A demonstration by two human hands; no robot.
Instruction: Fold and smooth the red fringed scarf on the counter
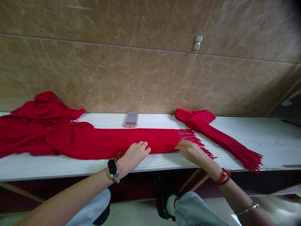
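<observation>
A red fringed scarf (113, 139) lies lengthwise on the white tabletop, its right part flat and its left part running into crumpled red cloth. My left hand (135, 154) is closed at the near edge, about midway along the flat part; its fingertips are partly hidden. Close to the fringe (188, 135), my right hand (191, 152) pinches the near edge of the same scarf. Another red scarf (211, 130) is folded over itself to the right, its fringe toward the table's front edge. Neither hand touches that one.
A phone (131, 120) lies behind the flat scarf, near the tiled wall (117, 72). Bunched red cloth (39, 113) covers the table's left end. A small white fitting (198, 42) sits on the wall. The white table (77, 168) ends just before my knees.
</observation>
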